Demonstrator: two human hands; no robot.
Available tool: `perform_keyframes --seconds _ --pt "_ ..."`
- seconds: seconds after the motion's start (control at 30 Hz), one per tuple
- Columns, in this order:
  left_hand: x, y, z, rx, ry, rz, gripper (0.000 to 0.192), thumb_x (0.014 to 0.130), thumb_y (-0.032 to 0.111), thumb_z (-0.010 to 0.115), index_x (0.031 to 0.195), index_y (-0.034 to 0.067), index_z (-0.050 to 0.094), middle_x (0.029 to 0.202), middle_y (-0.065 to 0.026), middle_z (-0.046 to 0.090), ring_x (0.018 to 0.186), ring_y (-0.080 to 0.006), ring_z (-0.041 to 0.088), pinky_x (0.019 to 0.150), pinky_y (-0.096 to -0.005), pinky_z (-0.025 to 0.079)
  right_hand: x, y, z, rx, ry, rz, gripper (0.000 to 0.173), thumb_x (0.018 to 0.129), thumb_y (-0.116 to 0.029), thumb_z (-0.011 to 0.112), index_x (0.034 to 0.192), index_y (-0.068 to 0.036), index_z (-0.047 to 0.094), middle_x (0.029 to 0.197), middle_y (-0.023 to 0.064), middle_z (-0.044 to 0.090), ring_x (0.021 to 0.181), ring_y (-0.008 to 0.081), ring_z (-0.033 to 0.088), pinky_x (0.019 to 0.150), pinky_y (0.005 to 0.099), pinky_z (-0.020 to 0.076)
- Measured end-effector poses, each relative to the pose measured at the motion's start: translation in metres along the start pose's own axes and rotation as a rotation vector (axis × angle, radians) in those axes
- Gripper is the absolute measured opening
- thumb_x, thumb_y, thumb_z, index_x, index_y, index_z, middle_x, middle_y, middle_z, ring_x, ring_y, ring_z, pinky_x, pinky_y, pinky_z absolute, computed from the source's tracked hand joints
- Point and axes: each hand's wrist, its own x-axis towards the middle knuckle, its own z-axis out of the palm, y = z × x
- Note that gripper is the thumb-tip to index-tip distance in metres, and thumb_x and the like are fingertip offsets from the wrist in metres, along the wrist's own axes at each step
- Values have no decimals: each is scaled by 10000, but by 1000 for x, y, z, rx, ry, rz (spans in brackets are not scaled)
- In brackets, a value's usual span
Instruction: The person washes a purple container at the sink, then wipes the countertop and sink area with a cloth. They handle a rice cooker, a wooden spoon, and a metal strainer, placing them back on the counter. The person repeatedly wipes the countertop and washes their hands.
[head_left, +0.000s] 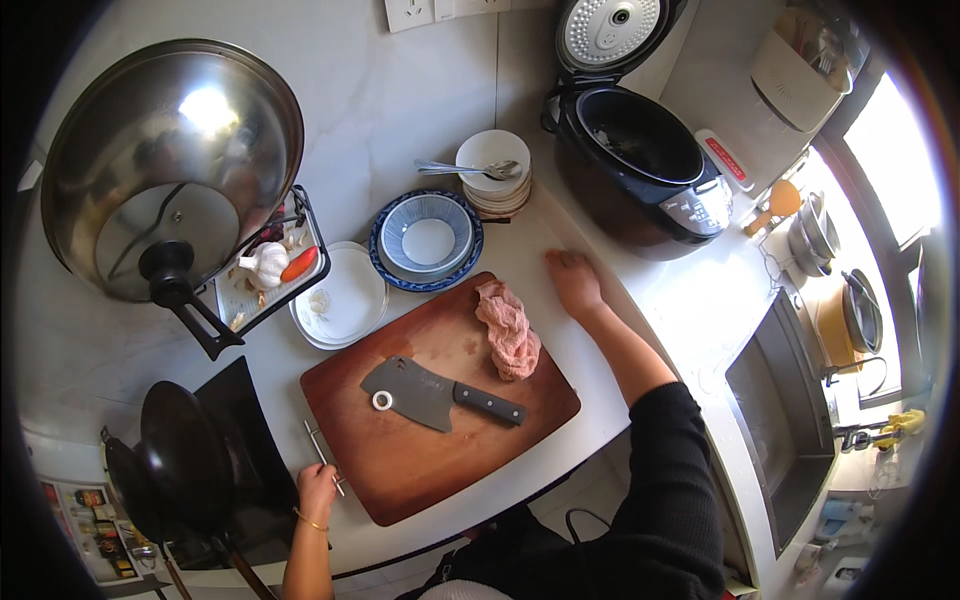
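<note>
My left hand (316, 484) is closed around the metal handle (322, 457) on the left side of a wooden cutting board (420, 472). On the board lies a cleaver (416, 394) with a dark handle and a round hole, ringed in white, in its blade. A crumpled pink cloth (510, 334) rests at the board's far right corner. My right hand (576, 283) is lowered to the white counter beyond the board, beside the rice cooker (637, 202). Its fingers point away from me, and their undersides are hidden.
Behind the board sit white plates (341, 300), blue-patterned bowls (427, 232) and stacked small dishes (491, 157) topped with spoons. Garlic (266, 266) and a red pepper (300, 264) lie in a rack, partly under a large lid (172, 135). Pans (187, 450) stand left; a sink (780, 420) is right.
</note>
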Motion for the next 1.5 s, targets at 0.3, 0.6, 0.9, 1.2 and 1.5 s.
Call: perform_keyframes --seconds 0.3,0.6,0.9,1.2,1.5 --pt "33 -5 43 110 -93 107 189 817 117 626 660 13 616 517 -30 528 419 -116 475 386 -301 344 -152 12 -103 120 -239 157 350 928 -119 568 1275 -103 610 1289 98 625 1126 332 597 951 412 497" --pt "24 14 44 608 31 509 379 882 279 651 636 -9 647 551 -119 611 478 -211 589 519 -369 455 -233 3 -138 257 -93 243 360 891 -29 598 1237 -97 668 1311 106 645 1059 360 615 950 406 490" --pt "-144 -59 27 -238 -589 -175 403 976 299 629 655 57 599 474 28 431 368 -62 344 348 -213 237 -288 -89 -133 253 69 356 495 775 69 601 1231 -100 690 1295 135 655 1028 341 612 940 411 472" --pt "-133 -237 88 -659 -868 -613 426 1031 379 481 1094 14 691 990 -115 740 897 -245 709 761 -362 557 -318 -266 -144 512 -65 115 454 812 53 585 1247 -47 669 1297 149 649 1098 337 604 969 410 448" --pt "-107 -253 99 -1155 -881 -463 468 1035 333 437 1250 -54 589 1250 -217 655 1165 -346 639 1045 -473 491 -302 -379 -138 735 -165 -90 386 832 -3 626 1214 -12 681 1260 142 675 1047 320 624 922 368 482"
